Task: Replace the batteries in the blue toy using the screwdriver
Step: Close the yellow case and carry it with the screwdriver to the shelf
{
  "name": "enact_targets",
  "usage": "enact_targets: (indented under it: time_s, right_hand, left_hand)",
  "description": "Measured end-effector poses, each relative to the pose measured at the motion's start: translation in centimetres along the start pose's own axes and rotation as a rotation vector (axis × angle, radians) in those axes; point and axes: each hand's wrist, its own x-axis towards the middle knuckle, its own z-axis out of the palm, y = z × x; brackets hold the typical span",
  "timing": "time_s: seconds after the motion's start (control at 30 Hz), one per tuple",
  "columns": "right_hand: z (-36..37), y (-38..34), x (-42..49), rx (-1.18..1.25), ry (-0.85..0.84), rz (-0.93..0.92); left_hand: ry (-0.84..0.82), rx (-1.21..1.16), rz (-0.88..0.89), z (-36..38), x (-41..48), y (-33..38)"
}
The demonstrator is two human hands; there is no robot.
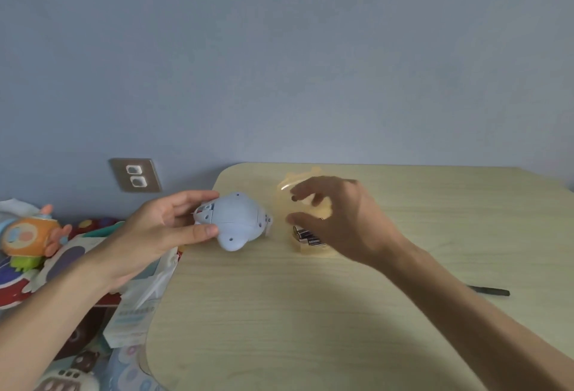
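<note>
Left hand (155, 229) fingers grip the blue toy (231, 221) above the table (279, 313) edge — right hand (338, 220) fingers spread, reaching over the batteries (306, 235) in the clear container (310, 249). Battery-fetching step, probably; next needs a clean pinch.

I am in a home, likely a child's room. My left grip (161, 229) works at a small light-wood table (279, 313) with rounded corners, set against a plain blue-grey wall (279, 49). Beyond that grip sits a wall socket (135, 175); below and beside it lies a heap of bright toys (28, 235) and a white carton (136, 310).
</note>
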Motion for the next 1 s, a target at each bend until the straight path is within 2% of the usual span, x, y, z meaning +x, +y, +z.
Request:
enact_targets:
  time_s: [0.1,0.2,0.37,0.5,0.67,0.83,1.0]
  right_hand:
    - [-3.4,3.6,-0.7,-0.022,0.029,0.067]
    - [-5.9,6.1,-1.2,-0.059,-0.129,0.142]
    - [-6.3,8.1,-2.3,0.082,-0.311,0.235]
    - [-5.6,8.5,-2.9,0.145,-0.285,0.280]
    - [-5.3,8.6,-3.3,0.049,-0.244,0.218]
    - [-6.2,8.0,-5.1,-0.037,-0.224,0.162]
    - [-8.0,7.9,-8.4,-0.086,-0.226,0.136]
  left_hand:
    - [0.032,0.044,0.013,-0.1,0.0,0.5]
    - [0.029,0.050,0.013,-0.1,0.2,0.7]
    - [0.018,0.076,0.030,0.0,0.4,1.2]
    - [0.045,0.094,0.076,0.0,0.2,2.0]
    - [0.071,0.129,0.125,0.5,0.0,3.1]
    - [0.121,0.345,0.166,1.5,0.0,4.8]
    - [0.132,0.287,0.244,4.3,-0.1,6.9]
